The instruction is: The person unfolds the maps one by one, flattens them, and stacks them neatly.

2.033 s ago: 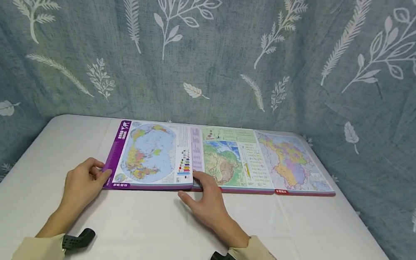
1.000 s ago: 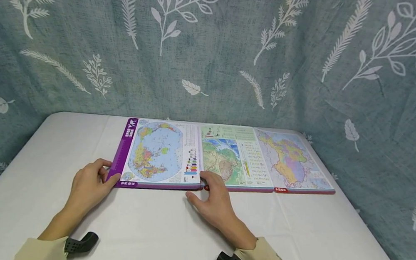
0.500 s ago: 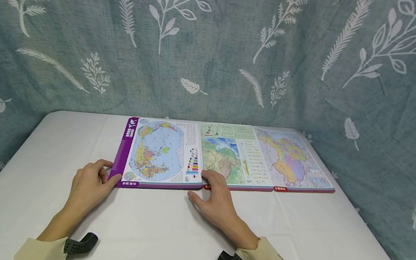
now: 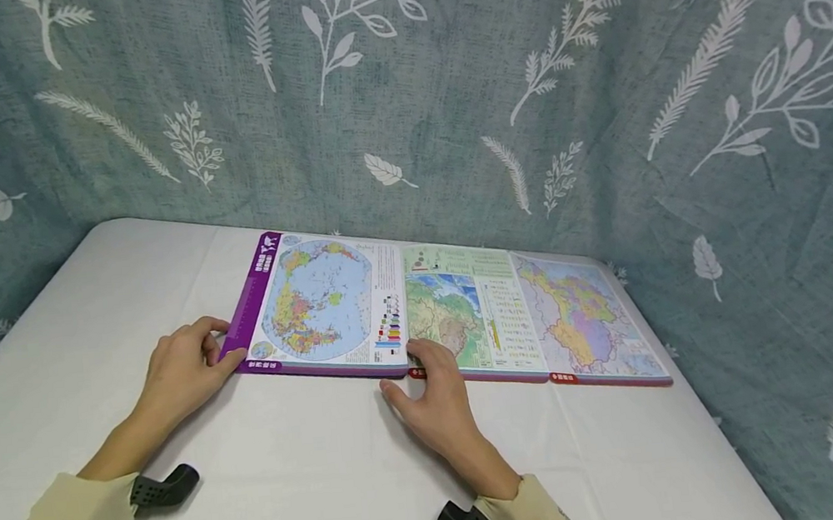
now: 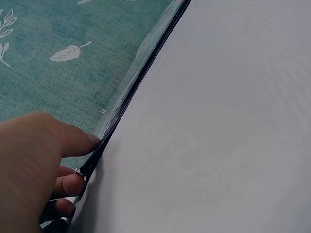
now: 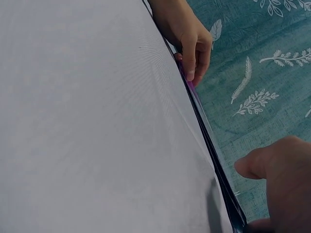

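A world map with a purple left border lies on the white table in the head view. The map to its right, a green relief panel beside a coloured map panel, lies flat against the world map's right edge. My left hand pinches the world map's lower left edge, thumb on top. In the left wrist view, the left fingers lie on the far side of that dark edge. My right hand touches the world map's lower right corner with extended fingers, its thumb held apart.
A patterned teal curtain hangs behind and beside the table. Black wrist cameras sit on both sleeves.
The world map has slid right with both hands, covering a purplish text strip that was visible at its right edge. Over the last half second, little has moved.
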The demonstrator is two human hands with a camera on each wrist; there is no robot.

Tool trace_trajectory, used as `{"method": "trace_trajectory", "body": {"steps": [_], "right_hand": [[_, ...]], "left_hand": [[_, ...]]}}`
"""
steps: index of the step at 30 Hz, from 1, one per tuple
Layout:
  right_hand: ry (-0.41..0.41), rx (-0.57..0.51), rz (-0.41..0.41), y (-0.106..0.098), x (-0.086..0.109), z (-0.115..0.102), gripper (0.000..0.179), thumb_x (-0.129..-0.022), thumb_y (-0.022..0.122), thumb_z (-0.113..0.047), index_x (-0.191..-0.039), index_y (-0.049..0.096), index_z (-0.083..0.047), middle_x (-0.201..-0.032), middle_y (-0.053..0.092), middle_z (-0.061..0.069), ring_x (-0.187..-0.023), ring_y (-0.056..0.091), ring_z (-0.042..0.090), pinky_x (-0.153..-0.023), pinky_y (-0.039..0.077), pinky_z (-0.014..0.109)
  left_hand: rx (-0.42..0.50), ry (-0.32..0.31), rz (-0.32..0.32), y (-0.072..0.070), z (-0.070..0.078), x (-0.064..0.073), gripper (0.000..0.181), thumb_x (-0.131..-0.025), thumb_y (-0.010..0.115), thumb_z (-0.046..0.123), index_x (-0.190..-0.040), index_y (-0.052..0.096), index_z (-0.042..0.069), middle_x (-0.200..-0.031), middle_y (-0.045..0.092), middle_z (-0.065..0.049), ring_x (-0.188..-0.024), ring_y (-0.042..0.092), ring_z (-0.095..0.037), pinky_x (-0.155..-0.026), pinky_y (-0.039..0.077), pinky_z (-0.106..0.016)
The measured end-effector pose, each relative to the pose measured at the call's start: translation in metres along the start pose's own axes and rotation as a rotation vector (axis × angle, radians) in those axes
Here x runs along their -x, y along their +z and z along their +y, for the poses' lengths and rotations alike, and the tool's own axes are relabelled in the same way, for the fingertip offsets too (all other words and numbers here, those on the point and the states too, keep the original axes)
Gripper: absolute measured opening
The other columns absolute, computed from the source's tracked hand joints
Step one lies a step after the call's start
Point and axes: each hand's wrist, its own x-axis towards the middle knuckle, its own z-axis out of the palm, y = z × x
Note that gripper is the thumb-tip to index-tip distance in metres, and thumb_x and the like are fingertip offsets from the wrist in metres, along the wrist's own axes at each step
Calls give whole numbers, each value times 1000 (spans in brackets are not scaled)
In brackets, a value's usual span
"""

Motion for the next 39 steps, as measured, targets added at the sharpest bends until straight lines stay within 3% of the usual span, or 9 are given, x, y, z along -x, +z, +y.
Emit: {"method": "trace_trajectory", "body": {"steps": [7, 13, 18, 22, 27, 31, 35, 39], "right_hand": [[4, -15, -10, 1, -2, -1, 58, -87, 82, -28, -133, 66, 3, -141, 64, 17, -139, 53, 35, -114, 42, 53], [5, 1, -14, 3, -2, -2, 58, -88, 82, -27, -133, 67, 4, -143, 63, 16, -140, 53, 33, -114, 43, 52], [-9, -1, -3, 1, -2, -2, 57, -88, 82, -27, -133, 67, 5, -143, 63, 16, -139, 54, 34, -113, 43, 52], [2, -18, 29, 0, -2, 1, 51, -90, 81, -26, -131, 70, 2, -140, 66, 13, -136, 58, 31, -110, 46, 51], [162, -190, 71, -1, -2, 5, 42, -90, 84, -23, -126, 73, -7, -128, 72, 6, -116, 68, 24, -96, 54, 39], [280, -347, 100, -1, -4, 6, 26, -91, 84, -25, -110, 77, -9, -113, 75, 5, -95, 70, 17, -80, 55, 27], [296, -384, 109, 2, -8, 6, 19, -91, 83, -25, -92, 80, -6, -100, 77, 7, -81, 68, 12, -71, 54, 23], [288, -347, 101, 3, -13, 2, 19, -92, 81, -24, -91, 81, -6, -93, 77, 7, -76, 65, 8, -69, 52, 22]], "left_hand": [[-22, -32, 25, 0, 4, 2, 45, -86, 86, 15, -120, 66, -6, -68, 53, -3, -66, 45, -21, -68, 32, -38], [-41, -10, 73, 1, 8, 5, 42, -85, 85, 13, -117, 65, -7, -66, 50, -4, -65, 43, -23, -71, 31, -40], [-22, -42, 73, 4, 9, 6, 41, -88, 84, 13, -118, 64, -6, -67, 51, -4, -65, 43, -22, -67, 29, -38], [12, -66, 66, 7, 10, 5, 41, -89, 84, 12, -120, 63, -6, -66, 51, -4, -62, 43, -21, -71, 29, -39], [37, -76, 46, 10, 14, 4, 43, -90, 83, 13, -121, 61, -7, -66, 51, -3, -61, 43, -20, -76, 29, -41], [31, -75, 41, 12, 13, 4, 43, -90, 83, 13, -121, 61, -7, -67, 51, -4, -61, 43, -21, -77, 29, -42], [20, -78, 36, 12, 12, 4, 42, -90, 83, 12, -120, 60, -6, -67, 52, -5, -61, 43, -21, -76, 29, -42], [21, -82, 39, 9, 11, 5, 42, -91, 83, 13, -120, 60, -6, -67, 52, -5, -62, 43, -22, -72, 29, -40]]}}
